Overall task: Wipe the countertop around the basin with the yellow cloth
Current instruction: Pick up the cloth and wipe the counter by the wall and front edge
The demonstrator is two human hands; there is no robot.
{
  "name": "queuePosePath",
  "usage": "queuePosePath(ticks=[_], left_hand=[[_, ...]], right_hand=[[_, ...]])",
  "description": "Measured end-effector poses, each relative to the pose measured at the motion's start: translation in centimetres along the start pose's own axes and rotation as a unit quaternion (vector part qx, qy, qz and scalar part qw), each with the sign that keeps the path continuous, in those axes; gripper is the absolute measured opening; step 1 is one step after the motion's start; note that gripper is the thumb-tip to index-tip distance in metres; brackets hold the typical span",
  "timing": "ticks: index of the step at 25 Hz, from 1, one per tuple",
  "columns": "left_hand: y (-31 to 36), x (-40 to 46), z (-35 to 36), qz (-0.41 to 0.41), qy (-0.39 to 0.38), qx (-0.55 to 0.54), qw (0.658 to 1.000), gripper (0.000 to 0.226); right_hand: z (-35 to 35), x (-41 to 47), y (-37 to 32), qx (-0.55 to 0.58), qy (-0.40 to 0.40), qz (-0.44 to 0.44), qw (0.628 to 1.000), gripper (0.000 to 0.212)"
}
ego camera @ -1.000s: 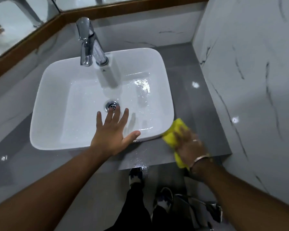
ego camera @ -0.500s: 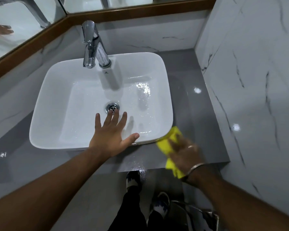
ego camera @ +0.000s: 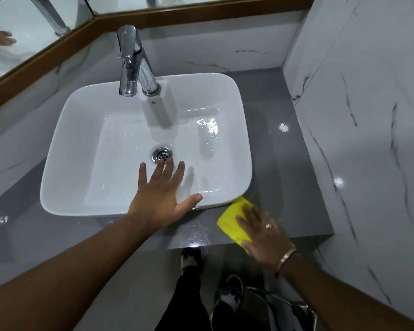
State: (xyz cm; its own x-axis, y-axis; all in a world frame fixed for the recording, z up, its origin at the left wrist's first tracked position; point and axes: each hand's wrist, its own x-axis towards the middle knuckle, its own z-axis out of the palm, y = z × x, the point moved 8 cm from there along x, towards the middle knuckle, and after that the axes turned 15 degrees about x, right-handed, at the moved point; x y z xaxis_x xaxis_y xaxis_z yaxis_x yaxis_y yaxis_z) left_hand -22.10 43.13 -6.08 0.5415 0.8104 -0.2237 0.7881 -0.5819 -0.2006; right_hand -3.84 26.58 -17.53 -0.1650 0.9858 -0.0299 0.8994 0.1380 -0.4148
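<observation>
While the right hand [ego camera: 264, 232] lies flat, fingers spread, pressing down on the yellow cloth [ego camera: 233, 222], the cloth sits on the grey countertop [ego camera: 289, 177] at the near right corner of the basin [ego camera: 81, 149], its far tip touching or just under the basin's rim. The hand does not close around the cloth; the palm and fingers simply cover its near right part, leaving the far left part bare. A ring shows on one finger and a metal bangle [ego camera: 287, 257] circles the wrist.

The left hand [ego camera: 161, 194] is wide open and holds nothing. Its fingers fan out over the inside of the white basin, with the fingertips just near of the drain [ego camera: 162, 154], and the thumb stretches right along the near rim. Whether the palm rests on the rim or hangs just above it cannot be told.

Water glistens inside the basin, and drops lie on the countertop between the two hands, close to the near edge. A chrome tap [ego camera: 134, 62] stands at the far side of the basin. White marbled wall [ego camera: 368, 115] runs along the right of the countertop, and a wood-framed mirror [ego camera: 22, 32] spans the far and left sides. Below the counter edge, dark trousers and two shoes [ego camera: 191, 258] show on the floor.
</observation>
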Motion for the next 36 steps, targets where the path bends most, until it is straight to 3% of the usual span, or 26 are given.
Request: queuePosePath(ticks=[2,4,6,8,10,12,14,17,19,21,22,24,25,28,31,33,34,36], left_hand=[[0.0,0.0,-0.3,-0.007,0.010,0.005,1.000,0.102],[-0.1,0.0,-0.2,-0.015,0.013,0.008,1.000,0.101],[-0.4,-0.3,-0.2,-0.023,0.020,0.008,1.000,0.098],[-0.1,-0.3,-0.4,-0.014,0.025,0.008,1.000,0.095],[-0.2,-0.8,-0.6,0.017,0.044,0.004,0.999,0.089],[-3.5,-2.2,0.0,0.039,0.062,0.021,0.997,0.088],[-10.9,-3.9,2.0,0.014,0.056,0.038,0.998,0.090],[-20.3,-5.6,4.3,-0.007,0.025,0.047,0.999,0.087],[-20.7,-5.6,4.5,0.037,0.027,0.063,0.997,0.085],[-20.4,-5.5,4.5,0.045,0.055,0.063,0.995,0.082],[-20.4,-5.5,4.4,0.044,0.072,0.060,0.995,0.081],[-20.8,-5.7,4.6,0.038,0.091,0.059,0.993,0.080],[-21.0,-5.7,4.7,0.034,0.096,0.057,0.993,0.080],[-21.1,-5.7,4.8,0.035,0.097,0.044,0.994,0.082],[-21.2,-5.5,4.9,0.039,0.097,0.039,0.994,0.085],[-21.3,-5.4,4.9,0.031,0.100,0.044,0.993,0.087],[-21.2,-5.4,4.9,0.030,0.100,0.047,0.993,0.087],[-21.2,-5.4,4.9,0.029,0.097,0.047,0.994,0.088]], right_hand=[[-1.5,-0.1,2.9,-0.023,0.035,0.066,0.997,0.061],[-2.1,0.3,4.2,0.008,0.085,0.217,0.973,0.057],[-0.5,1.4,0.7,0.033,0.119,0.287,0.950,0.061],[2.7,4.1,-6.0,0.041,0.069,0.223,0.971,0.070],[5.4,6.3,-11.4,0.039,-0.015,0.131,0.990,0.066],[4.3,6.9,-11.7,0.064,-0.027,0.101,0.993,0.062],[2.6,4.9,-7.8,0.048,0.017,0.161,0.986,0.053],[-0.1,0.4,-1.5,0.041,0.133,0.311,0.940,0.051],[0.5,0.8,-2.6,0.031,0.166,0.378,0.910,0.054],[2.7,3.2,-7.8,0.095,0.251,0.357,0.895,0.053],[4.1,5.7,-11.1,0.151,0.225,0.310,0.911,0.054],[7.0,10.9,-20.0,0.045,0.070,0.210,0.974,0.066],[8.4,12.1,-22.5,0.058,0.036,0.181,0.981,0.070],[8.5,12.0,-22.5,0.077,0.031,0.116,0.990,0.065],[3.9,6.9,-12.0,0.035,0.058,0.269,0.961,0.062],[2.0,3.5,-6.4,0.022,0.099,0.406,0.908,0.058],[1.7,3.3,-6.3,0.010,0.101,0.457,0.884,0.057],[4.0,6.3,-11.0,-0.014,0.065,0.452,0.889,0.057]])
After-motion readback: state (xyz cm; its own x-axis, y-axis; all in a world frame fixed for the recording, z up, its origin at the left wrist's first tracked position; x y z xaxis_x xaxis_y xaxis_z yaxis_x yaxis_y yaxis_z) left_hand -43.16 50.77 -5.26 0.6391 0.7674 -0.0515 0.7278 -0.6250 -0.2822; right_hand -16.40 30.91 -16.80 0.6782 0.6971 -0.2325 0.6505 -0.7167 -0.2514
